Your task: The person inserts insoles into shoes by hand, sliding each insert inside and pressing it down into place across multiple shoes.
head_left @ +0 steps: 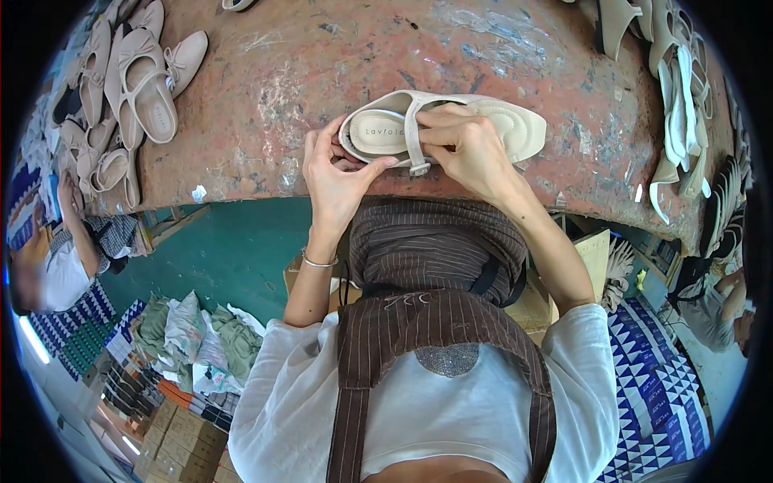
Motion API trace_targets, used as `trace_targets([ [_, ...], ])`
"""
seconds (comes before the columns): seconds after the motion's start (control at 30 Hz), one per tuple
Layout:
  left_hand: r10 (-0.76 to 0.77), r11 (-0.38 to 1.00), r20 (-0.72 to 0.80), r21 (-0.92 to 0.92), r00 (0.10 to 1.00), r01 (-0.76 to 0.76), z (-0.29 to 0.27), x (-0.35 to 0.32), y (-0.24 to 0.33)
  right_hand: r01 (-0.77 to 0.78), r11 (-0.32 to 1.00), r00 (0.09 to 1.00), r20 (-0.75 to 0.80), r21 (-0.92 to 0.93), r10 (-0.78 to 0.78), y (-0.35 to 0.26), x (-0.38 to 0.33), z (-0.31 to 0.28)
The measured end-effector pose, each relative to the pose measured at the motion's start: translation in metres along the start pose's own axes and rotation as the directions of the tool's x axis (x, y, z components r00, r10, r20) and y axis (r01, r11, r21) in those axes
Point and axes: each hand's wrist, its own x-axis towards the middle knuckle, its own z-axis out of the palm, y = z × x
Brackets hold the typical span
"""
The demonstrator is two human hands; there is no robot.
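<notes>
A beige strap shoe (527,133) lies on the table in front of me, its toe to the right and its heel to the left. Printed lettering marks the pale insole (377,143) at its heel end. Across the opening runs a narrow strap (414,129) with a small buckle (419,170) on the near side. My left hand (338,173) is closed around the heel, thumb along the near rim. Bent fingers of my right hand (475,153) reach into the opening beside the strap; their tips are hidden inside the shoe.
The worn reddish table (274,105) carries several beige shoes (153,105) at the left. Heeled shoes (620,28) and white strips (684,113) lie at the right. Other people (60,270) are at both sides. Bags (197,338) and cartons (177,439) stand lower left.
</notes>
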Motion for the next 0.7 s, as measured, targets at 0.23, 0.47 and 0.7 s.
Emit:
trace_targets([
  [0.23,-0.109,0.974,-0.072,-0.206,0.991,0.092,0.005,0.012,-0.011,0.001,0.999,0.998,0.056,-0.045,0.002,0.001,0.005,0.015],
  [0.47,-0.289,0.925,-0.084,-0.283,0.954,0.255,0.008,0.026,-0.009,0.31,0.898,0.941,0.238,-0.312,-0.242,-0.005,0.005,0.016],
  [0.7,-0.093,0.993,-0.099,-0.088,0.991,0.084,0.007,0.033,-0.01,0.231,0.872,0.951,0.291,-0.432,-0.107,-0.017,-0.006,0.012],
])
